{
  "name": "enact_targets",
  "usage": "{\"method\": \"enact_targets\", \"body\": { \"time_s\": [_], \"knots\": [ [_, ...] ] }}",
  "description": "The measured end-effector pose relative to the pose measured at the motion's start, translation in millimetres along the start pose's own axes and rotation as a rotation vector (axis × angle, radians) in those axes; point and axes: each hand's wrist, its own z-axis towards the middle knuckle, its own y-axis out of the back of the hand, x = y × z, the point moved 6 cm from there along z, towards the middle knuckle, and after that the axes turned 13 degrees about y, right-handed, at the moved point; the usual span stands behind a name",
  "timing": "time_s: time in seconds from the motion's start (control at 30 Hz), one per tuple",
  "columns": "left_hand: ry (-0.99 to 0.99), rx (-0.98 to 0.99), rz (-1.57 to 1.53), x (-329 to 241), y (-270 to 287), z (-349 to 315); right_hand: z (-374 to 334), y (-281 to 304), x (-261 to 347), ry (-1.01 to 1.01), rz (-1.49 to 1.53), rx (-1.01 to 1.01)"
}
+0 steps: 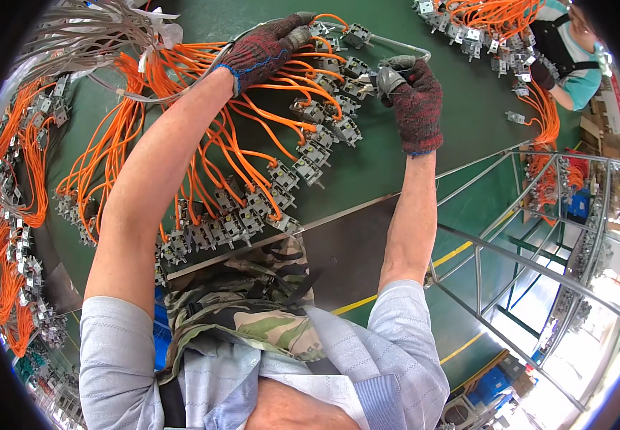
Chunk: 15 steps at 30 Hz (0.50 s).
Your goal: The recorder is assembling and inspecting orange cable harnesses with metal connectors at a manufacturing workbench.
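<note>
Orange cables [252, 118] fan out across the green table [356, 168], each ending in a small silver metal block [310, 168]. My left hand [270, 50], in a maroon knit glove with grey fingertips, lies over the upper cables with its fingers curled round some of them. To the right, my right hand [414, 100], gloved alike, is closed beside the outer blocks. Shiny metal shows at its fingertips, next to one block [358, 87]; what it grips is mostly hidden. A grey cable [399, 44] bends round above the right hand.
Bundled grey cables [87, 39] lie at the upper left. More orange cables with blocks hang along the left side [19, 272]. Across the table at the upper right, another person [575, 54] works at a similar bundle [493, 25]. A metal tube rack [478, 279] stands at the right.
</note>
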Motion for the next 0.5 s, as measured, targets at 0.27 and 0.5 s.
{"method": "enact_targets", "body": {
  "time_s": [0.27,0.5],
  "knots": [
    [0.045,0.005,-0.015,-2,1,-4,17,-9,19,0.054,-0.082,0.107],
    [0.001,-0.025,0.006,-4,3,-1,-9,-31,28,0.101,0.205,-0.025]
  ]
}}
